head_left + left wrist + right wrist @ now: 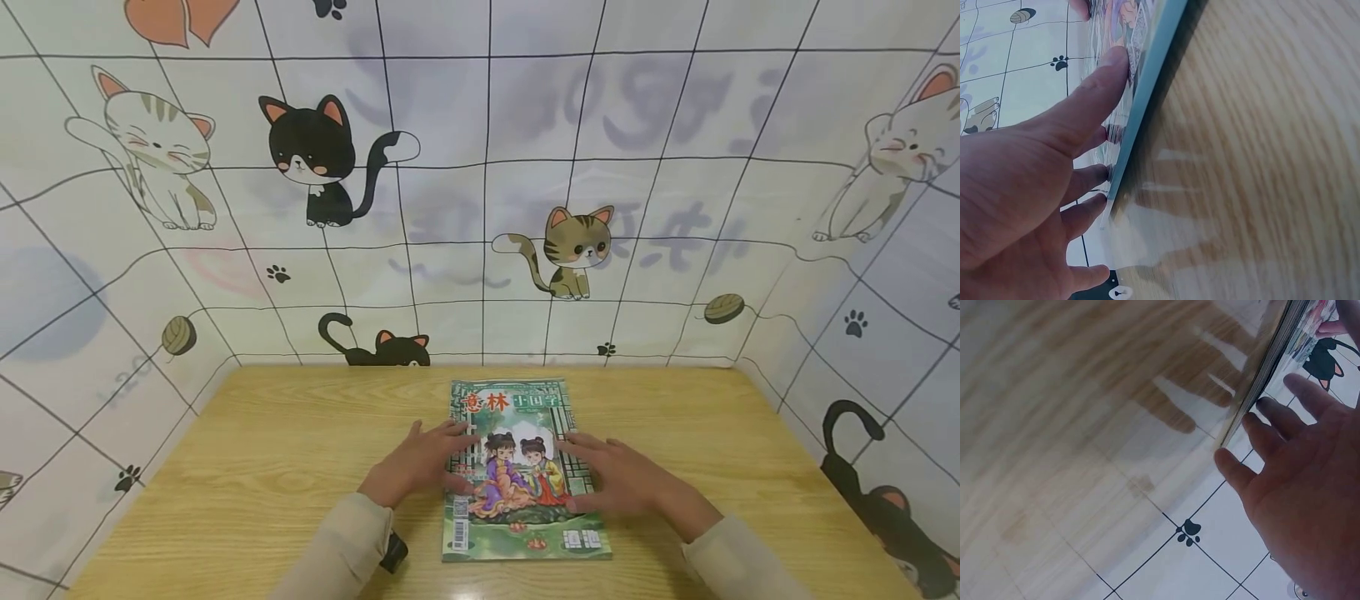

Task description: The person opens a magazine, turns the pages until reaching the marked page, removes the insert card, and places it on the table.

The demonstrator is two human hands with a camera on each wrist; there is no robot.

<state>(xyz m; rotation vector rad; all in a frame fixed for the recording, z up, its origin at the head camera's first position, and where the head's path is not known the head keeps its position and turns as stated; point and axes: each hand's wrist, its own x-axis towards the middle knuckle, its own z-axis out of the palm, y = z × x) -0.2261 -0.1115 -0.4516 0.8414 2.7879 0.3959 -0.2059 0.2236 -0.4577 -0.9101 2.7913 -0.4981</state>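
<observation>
A magazine [517, 467] lies face up on the wooden table, its green cover showing two cartoon figures in robes under red and white title characters. Over its left edge rests my left hand [423, 462], fingers spread and thumb on the cover. My right hand [626, 479] lies across the opposite edge, also with fingers extended. In the left wrist view, the thumb and fingertips [1094, 206] touch the magazine along its teal spine [1147, 103]. The right wrist view shows straight fingers [1266, 434] at the page edges [1263, 378].
The light wooden table [300, 442] reaches back to a white wall covering [450, 183] with black grid lines and cartoon cats. Similar covering stands at the left and right sides. A small black object [393, 552] shows at the left sleeve cuff.
</observation>
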